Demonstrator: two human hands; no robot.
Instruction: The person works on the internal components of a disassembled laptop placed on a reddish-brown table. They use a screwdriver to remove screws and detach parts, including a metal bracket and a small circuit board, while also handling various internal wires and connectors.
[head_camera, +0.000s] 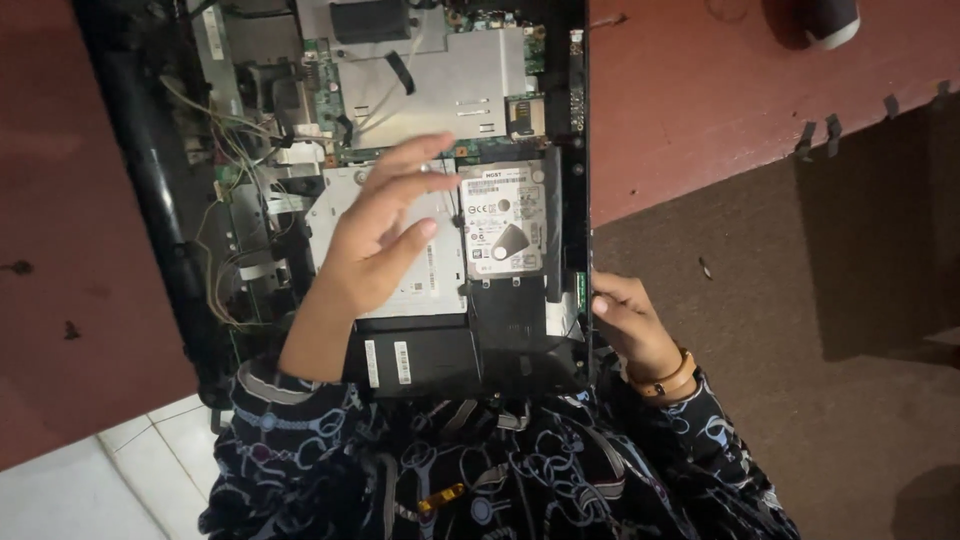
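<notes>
Device: opened black plastic laptop chassis (440, 360) lay bottom-up, its cover off and its insides exposed, resting partly on the person's lap and partly on the dark red table top (700, 90); that tilt toward the body seemingly kept the parts within reach of both hands.

Left hand: left hand (375, 235) hovered over the flat silver metal drive bay plate (440, 290), palm down, fingers spread and loosely extended, gripping nothing; fingertips pointed toward the drive's left edge, the index tip apparently touching or just above it. Cannot tell which.

Right hand: right hand (625, 320) was curled against the chassis's right rim, thumb on the edge, the other fingers hidden beneath; it looked to steady the case rather than hold any separate part.

Drive: small rectangular silver hard drive with a white label (505, 220) sat in its bay at the chassis's right side, just beside the left fingertips, seated flat.

Board: silver metal shielding plate over the green circuit board (440, 80) lay farther from the body, beyond the drive.

Wiring: loose thin yellow and white wires (225, 210) trailed along the left side, near the black hinge bar (150, 170).

Surroundings: brown carpet-like mat (800, 300) to the right; white tiled floor (90, 480) lower left; patterned dark sleeves (480, 470) in the foreground.
</notes>
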